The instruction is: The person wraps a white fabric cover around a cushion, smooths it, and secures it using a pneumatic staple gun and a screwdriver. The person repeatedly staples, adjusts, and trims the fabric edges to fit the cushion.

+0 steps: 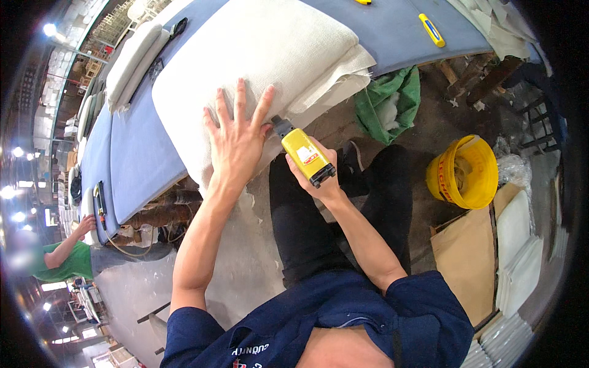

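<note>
A white fabric-covered cushion (264, 46) lies on the blue padded table (142, 150), with loose cloth (334, 80) hanging at its right edge. My left hand (236, 144) rests flat on the cushion's near part with its fingers spread. In my right hand (326, 184) is a yellow staple gun (299, 147). Its dark nose meets or nearly meets the cushion's near edge, beside my left thumb; contact cannot be made out. My right fingers are partly hidden by the tool's body.
Yellow cutters (432, 30) lie at the table's far right. A green sack (392, 104) hangs below the edge, and a yellow bucket (463, 172) stands on the floor. More cushions (136, 61) lie on the left. A person in green (70, 260) stands by the table's left side.
</note>
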Action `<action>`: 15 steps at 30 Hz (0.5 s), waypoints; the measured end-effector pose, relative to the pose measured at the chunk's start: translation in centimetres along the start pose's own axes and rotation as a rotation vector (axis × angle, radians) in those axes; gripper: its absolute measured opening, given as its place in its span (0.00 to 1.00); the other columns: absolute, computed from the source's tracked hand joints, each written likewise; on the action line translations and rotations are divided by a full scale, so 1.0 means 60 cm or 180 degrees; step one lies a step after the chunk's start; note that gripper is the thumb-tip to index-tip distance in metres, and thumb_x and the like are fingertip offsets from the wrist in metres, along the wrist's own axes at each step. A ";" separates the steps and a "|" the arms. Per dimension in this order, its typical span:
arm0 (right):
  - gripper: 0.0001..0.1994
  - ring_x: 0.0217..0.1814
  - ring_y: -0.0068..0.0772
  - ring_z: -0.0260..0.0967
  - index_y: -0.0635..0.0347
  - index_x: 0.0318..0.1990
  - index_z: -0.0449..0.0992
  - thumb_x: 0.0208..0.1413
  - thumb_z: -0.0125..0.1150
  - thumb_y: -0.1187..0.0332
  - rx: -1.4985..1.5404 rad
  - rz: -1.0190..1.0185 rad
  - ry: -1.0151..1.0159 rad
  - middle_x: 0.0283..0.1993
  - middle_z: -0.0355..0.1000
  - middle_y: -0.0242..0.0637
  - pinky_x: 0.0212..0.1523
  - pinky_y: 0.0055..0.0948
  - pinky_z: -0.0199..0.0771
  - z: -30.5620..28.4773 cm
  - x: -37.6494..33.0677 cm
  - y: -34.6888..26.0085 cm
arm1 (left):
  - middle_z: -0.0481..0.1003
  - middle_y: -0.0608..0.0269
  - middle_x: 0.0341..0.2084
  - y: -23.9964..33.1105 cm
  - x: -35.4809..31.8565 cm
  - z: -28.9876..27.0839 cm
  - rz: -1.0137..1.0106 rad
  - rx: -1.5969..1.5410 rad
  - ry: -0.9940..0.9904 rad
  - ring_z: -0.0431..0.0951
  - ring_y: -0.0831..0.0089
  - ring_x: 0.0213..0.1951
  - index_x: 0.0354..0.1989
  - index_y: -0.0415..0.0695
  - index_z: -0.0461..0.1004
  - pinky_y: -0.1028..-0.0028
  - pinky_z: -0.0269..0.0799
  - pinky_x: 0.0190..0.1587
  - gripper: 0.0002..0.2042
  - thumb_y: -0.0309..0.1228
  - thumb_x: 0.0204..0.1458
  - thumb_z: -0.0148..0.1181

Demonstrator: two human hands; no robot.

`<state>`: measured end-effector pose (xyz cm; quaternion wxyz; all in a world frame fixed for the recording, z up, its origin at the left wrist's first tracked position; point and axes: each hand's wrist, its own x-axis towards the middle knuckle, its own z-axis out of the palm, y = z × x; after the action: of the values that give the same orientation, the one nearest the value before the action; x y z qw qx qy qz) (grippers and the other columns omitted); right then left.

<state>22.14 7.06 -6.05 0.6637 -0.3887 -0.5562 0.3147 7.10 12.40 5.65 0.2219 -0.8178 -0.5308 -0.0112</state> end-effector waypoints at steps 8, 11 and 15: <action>0.13 0.36 0.43 0.84 0.66 0.44 0.80 0.51 0.72 0.73 -0.0268 0.0054 -0.0252 0.34 0.82 0.44 0.36 0.30 0.81 0.017 -0.015 0.003 | 0.41 0.49 0.80 -0.007 0.004 -0.008 0.0062 0.0103 -0.0260 0.46 0.36 0.77 0.81 0.68 0.46 0.27 0.50 0.71 0.45 0.32 0.57 0.66; 0.14 0.35 0.43 0.84 0.66 0.44 0.79 0.50 0.73 0.73 -0.0183 0.0176 -0.0283 0.34 0.82 0.45 0.36 0.31 0.80 0.021 -0.018 -0.002 | 0.40 0.49 0.80 -0.012 0.005 -0.011 0.0145 0.0140 -0.0362 0.44 0.37 0.78 0.81 0.68 0.46 0.27 0.48 0.71 0.47 0.31 0.56 0.67; 0.15 0.35 0.46 0.84 0.66 0.44 0.79 0.49 0.74 0.72 0.0051 0.0166 -0.0130 0.33 0.81 0.47 0.36 0.32 0.80 0.010 -0.018 -0.016 | 0.40 0.55 0.81 -0.076 0.031 -0.050 0.0616 -0.0882 -0.0829 0.40 0.41 0.79 0.81 0.68 0.46 0.28 0.39 0.73 0.38 0.41 0.65 0.57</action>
<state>21.34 5.77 -5.70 0.6469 -0.3912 -0.5568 0.3442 4.58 14.44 10.43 0.0369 -0.8823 -0.4674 0.0431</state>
